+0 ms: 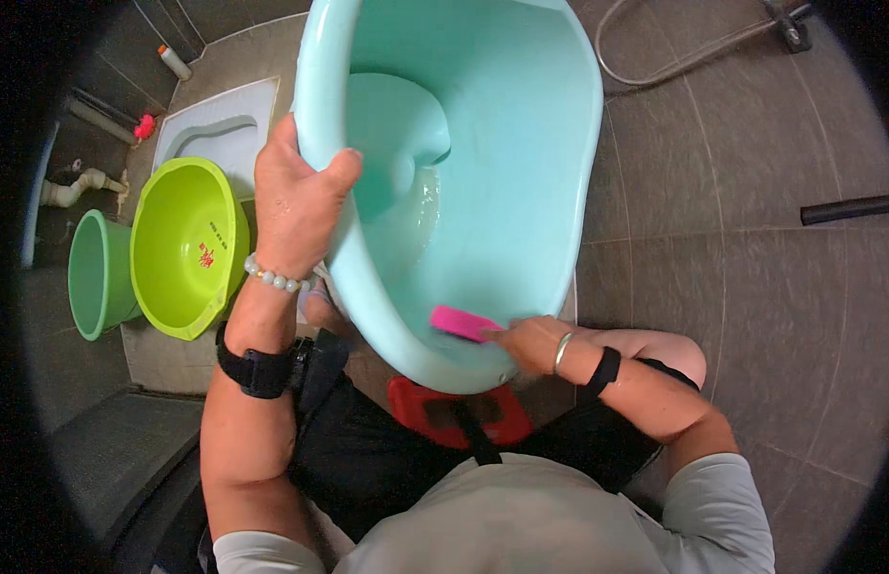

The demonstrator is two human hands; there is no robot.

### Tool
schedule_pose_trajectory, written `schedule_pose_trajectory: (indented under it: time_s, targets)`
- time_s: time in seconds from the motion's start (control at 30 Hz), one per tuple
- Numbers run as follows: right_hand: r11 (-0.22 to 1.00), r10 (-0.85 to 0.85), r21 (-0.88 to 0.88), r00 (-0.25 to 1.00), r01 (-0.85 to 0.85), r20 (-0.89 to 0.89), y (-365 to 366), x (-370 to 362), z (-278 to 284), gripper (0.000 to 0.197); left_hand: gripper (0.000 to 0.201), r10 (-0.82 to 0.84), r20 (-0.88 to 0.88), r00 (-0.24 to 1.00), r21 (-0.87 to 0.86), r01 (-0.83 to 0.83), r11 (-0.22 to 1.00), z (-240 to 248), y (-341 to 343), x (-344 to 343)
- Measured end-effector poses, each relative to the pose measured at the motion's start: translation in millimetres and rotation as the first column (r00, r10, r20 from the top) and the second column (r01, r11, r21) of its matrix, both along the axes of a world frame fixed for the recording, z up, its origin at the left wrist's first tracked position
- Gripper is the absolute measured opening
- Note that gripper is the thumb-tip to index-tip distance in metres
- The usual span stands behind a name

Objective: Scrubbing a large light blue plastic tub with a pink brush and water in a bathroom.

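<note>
A large pale turquoise baby bathtub [526, 182] stands tilted in front of me, with a moulded seat bump inside and a little water on its inner surface. My left hand [296, 206] is closed over the tub's left rim, its thumb lying on top. At the near end, my right hand [531, 344] grips a pink scrubbing brush [459, 321] against the inner wall. The brush's underside is turned to the tub and mostly hidden.
A lime-green basin [167, 258] and a green bucket [88, 277] stand at the left by a white squat toilet [253, 105]. Below the tub's near end is a red stool [416, 407]. A shower hose [674, 69] hangs at the far right, and a white bottle [175, 63] stands far left.
</note>
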State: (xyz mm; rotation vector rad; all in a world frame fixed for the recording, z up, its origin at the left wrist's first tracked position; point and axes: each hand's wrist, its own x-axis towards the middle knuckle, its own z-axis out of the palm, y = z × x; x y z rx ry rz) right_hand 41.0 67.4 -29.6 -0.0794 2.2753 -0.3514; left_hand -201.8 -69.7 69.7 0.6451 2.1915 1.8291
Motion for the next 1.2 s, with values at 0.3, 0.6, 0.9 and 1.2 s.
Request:
schedule_pose_trajectory:
  time_s: [0.3,0.6,0.9,1.2]
  targets:
    - [0.610,-0.162,0.699,0.922,0.373,-0.350,181.6,-14.6,-12.5,0.020,0.027,-0.120,-0.075,0.990,0.034,0.123,0.992,1.0,9.4,16.4]
    - [0.920,-0.356,0.148,0.932,0.362,-0.068,74.5,12.5,-73.8,0.022,0.024,-0.136,-0.084,0.987,0.052,0.140,0.989,-6.7,9.9,12.3]
    - [0.979,-0.187,0.080,0.982,0.189,-0.027,48.0,9.4,-73.4,0.020,0.020,-0.071,-0.191,0.979,0.040,0.080,0.996,-17.2,12.3,7.1]
    - [0.724,-0.352,0.528,0.896,0.443,-0.269,143.8,-11.2,-22.4,0.021,0.020,-0.080,-0.180,0.980,0.060,0.092,0.994,-15.3,13.2,7.2]
